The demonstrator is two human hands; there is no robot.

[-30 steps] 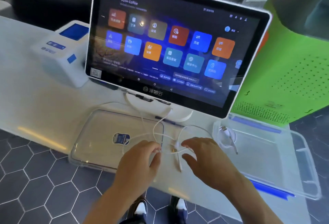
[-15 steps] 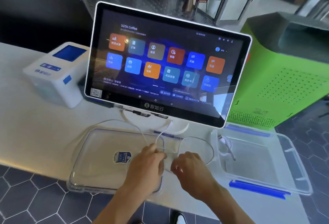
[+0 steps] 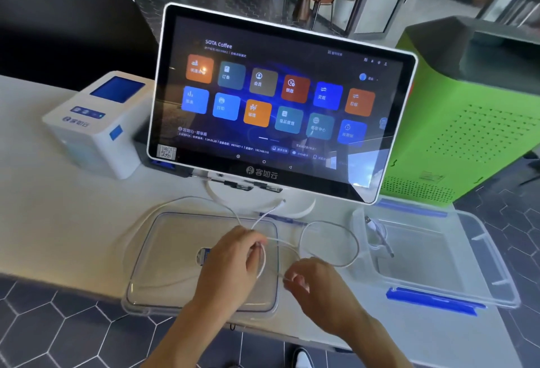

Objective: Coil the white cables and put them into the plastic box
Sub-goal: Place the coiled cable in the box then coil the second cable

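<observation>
A thin white cable (image 3: 355, 243) loops across the white counter in front of the touchscreen. My left hand (image 3: 233, 262) pinches a small loop of it over the clear box lid (image 3: 163, 250). My right hand (image 3: 315, 288) grips the same cable a little to the right, with a wide loop arcing beyond it. The open clear plastic box (image 3: 493, 274) with blue latches sits at the right. Another white cable (image 3: 380, 236) lies coiled in the box's near-left corner.
A large touchscreen terminal (image 3: 280, 104) on a white stand rises just behind the cable. A white receipt printer (image 3: 96, 125) stands at the left, a green cabinet (image 3: 467, 122) at the right. The counter edge runs close below my hands.
Both hands went from hovering open over the cable to gripping it. The left has formed a small loop and the right has drawn apart to the right. The camera view tilted up.
</observation>
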